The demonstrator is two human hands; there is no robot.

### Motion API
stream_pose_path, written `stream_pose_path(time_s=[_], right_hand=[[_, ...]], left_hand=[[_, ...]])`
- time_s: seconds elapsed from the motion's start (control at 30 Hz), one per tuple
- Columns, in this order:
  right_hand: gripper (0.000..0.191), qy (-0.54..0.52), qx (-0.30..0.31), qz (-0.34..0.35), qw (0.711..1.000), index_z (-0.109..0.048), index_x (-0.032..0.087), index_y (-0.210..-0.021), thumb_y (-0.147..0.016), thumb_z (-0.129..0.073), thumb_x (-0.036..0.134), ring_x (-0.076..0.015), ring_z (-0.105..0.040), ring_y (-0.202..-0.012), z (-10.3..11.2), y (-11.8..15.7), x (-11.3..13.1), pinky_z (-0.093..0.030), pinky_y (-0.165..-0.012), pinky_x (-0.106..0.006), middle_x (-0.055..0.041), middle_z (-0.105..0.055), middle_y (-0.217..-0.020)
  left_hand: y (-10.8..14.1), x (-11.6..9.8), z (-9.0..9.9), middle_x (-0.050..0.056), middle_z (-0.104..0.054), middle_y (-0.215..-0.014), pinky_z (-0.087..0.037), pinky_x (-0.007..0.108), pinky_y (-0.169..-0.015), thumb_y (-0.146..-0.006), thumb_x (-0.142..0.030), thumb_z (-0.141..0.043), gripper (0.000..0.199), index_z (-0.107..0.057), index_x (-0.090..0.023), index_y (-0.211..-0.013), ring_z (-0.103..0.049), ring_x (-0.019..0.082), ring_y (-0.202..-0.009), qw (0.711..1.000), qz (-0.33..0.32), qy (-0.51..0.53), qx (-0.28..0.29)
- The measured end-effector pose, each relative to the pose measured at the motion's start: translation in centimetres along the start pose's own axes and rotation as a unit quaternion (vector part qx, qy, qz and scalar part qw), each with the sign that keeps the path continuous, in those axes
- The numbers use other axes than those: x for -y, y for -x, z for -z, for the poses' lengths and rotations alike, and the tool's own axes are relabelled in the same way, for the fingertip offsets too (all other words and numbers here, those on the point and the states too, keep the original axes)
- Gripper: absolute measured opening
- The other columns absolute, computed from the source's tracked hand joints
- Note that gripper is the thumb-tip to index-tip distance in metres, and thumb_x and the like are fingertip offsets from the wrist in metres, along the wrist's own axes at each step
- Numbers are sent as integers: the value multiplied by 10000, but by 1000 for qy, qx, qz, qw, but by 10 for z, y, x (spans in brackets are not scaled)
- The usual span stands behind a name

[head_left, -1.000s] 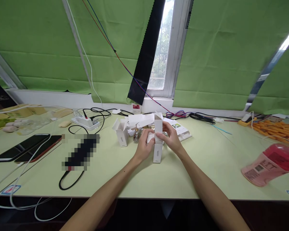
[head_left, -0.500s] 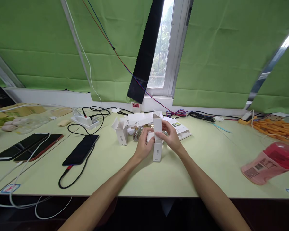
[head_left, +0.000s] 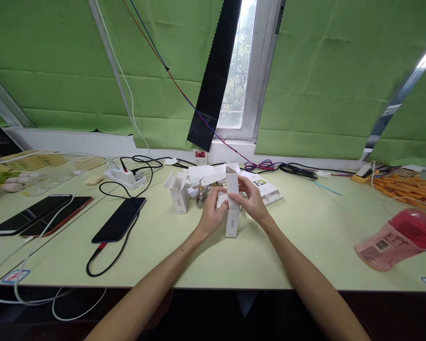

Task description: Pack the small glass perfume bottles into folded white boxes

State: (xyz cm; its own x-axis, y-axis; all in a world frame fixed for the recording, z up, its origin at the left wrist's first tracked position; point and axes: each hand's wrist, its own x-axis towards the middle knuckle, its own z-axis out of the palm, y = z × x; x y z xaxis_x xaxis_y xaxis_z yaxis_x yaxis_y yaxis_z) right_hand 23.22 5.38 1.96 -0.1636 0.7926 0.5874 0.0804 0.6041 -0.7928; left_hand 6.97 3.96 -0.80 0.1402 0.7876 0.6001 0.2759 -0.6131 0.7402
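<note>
Between my two hands stands a narrow white box (head_left: 232,222) with small print low on its front and a tall white panel rising above. My left hand (head_left: 213,210) has its fingers curled round a white piece at the box's left side. From the right, my right hand (head_left: 250,199) grips the upper part of the box, thumb across the front. Another white box (head_left: 179,196) with raised flaps stands upright to the left. Behind my hands lie white cartons (head_left: 202,174) and small shiny glass-like items (head_left: 200,197), partly hidden.
A black phone (head_left: 119,220) on a cable, a white power strip (head_left: 125,178) and two dark tablets (head_left: 31,214) lie left. At right are a pink-red bottle (head_left: 394,241) and orange sticks (head_left: 401,189). Coiled cables (head_left: 298,171) run along the wall.
</note>
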Motion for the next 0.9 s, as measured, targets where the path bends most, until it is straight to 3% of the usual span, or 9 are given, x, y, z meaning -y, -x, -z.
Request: stream_pose_path(time_s=[0.9], right_hand=[[578, 22, -11, -5, 1000, -606, 250, -1248, -784, -732, 571, -259, -637, -1007, 2, 0, -3, -534, -908, -427, -80, -671, -1175]], left_hand=[[-2, -2, -1, 42, -635, -1010, -501, 360, -845, -913, -275, -463, 147, -528, -223, -1035, -601, 229, -972, 999, 20, -5, 26]])
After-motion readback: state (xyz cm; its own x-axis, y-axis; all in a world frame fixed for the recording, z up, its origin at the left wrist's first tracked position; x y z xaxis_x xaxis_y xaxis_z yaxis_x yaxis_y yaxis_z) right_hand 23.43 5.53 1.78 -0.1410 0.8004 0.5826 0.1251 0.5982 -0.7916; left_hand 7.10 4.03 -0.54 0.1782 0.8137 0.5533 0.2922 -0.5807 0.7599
